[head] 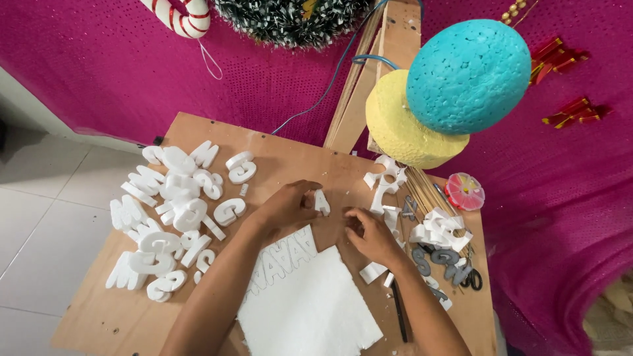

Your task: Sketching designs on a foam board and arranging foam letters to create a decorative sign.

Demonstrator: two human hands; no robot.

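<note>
Here the left hand (285,207) pinches a small white foam letter (321,202) between its fingertips, holding it upright just above the wooden board (277,148), a little beyond the far edge of the white foam sheet (310,300). The right hand (370,236) rests just right of that letter, fingers curled together over the board; whether it grips a scrap I cannot tell.

The foam sheet lies near the board's near edge, its far left corner marked with a row of outlined letters (285,257), and both forearms cross over it. Left of the sheet a heap of cut foam letters (173,211) fills the board nearly to its left edge. Right of the sheet lie foam offcuts (386,184), a few dark letter stencils (445,257) and a bundle of thin wooden sticks (428,191), crowding the right edge. Beyond the sheet, between the heap and the offcuts, bare wood stretches to the far edge.

Past that far edge stand a yellow foam ball (395,125) and a turquoise foam ball (469,74) on a magenta cloth (99,72).
</note>
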